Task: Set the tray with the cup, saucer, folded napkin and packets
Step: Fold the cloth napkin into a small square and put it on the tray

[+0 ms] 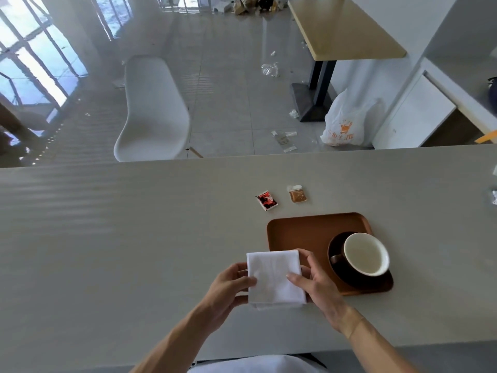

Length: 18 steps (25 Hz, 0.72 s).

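A folded white napkin (274,278) is held between both hands just off the brown tray's near-left corner, overlapping that corner. My left hand (231,284) grips its left edge and my right hand (314,281) grips its right edge. The brown tray (301,235) lies on the pale table. On the tray's right side a dark saucer (357,281) carries a dark cup with a white inside (365,253), its handle pointing left. Beyond the tray, on the table, lie a red packet (266,200) and a tan packet (298,194).
The pale table (134,238) stretches wide to the left. Crumpled scraps (494,196) lie at its far right edge. Past the table stand a white chair (153,111), a yellow-topped table (344,28) and a white plastic bag (347,122) on the floor.
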{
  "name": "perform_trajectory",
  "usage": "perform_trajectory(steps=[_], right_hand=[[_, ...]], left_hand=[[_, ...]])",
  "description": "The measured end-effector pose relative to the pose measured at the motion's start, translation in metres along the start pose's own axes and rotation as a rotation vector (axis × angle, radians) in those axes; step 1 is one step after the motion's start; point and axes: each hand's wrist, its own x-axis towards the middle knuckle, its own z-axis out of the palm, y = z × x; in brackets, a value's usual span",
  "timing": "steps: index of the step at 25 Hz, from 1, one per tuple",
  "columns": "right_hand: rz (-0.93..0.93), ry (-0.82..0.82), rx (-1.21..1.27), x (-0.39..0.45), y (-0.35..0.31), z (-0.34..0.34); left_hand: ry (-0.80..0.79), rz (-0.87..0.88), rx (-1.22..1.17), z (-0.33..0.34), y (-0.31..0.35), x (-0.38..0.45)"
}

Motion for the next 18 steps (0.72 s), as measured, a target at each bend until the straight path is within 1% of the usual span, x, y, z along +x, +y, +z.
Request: perform_trajectory(steps=[5,8,12,14,16,18], right_hand=[[-0.01,-0.03,-0.031,0.003,0.002,-0.03],[0.003,-0.041,-0.04,0.006,0.005,-0.039],[0.003,-0.019,-0.117,0.013,0.009,-0.048],[0.003,-0.012,-0.201,0.018,0.014,-0.057],[-0.008,-0.002,-0.346,0.024,0.019,-0.064],[-0.024,0.03,-0.475,0.03,0.027,-0.067]], left_hand=[[0.091,-0.005,0.015,0.037,-0.007,0.001],[0.174,-0.029,0.069,0.049,-0.008,0.005],[0.248,-0.039,0.093,0.056,-0.012,0.016],[0.273,-0.05,0.132,0.059,-0.015,0.025],[0.306,-0.044,0.175,0.064,-0.019,0.033],[0.359,-0.017,0.278,0.069,-0.025,0.044]])
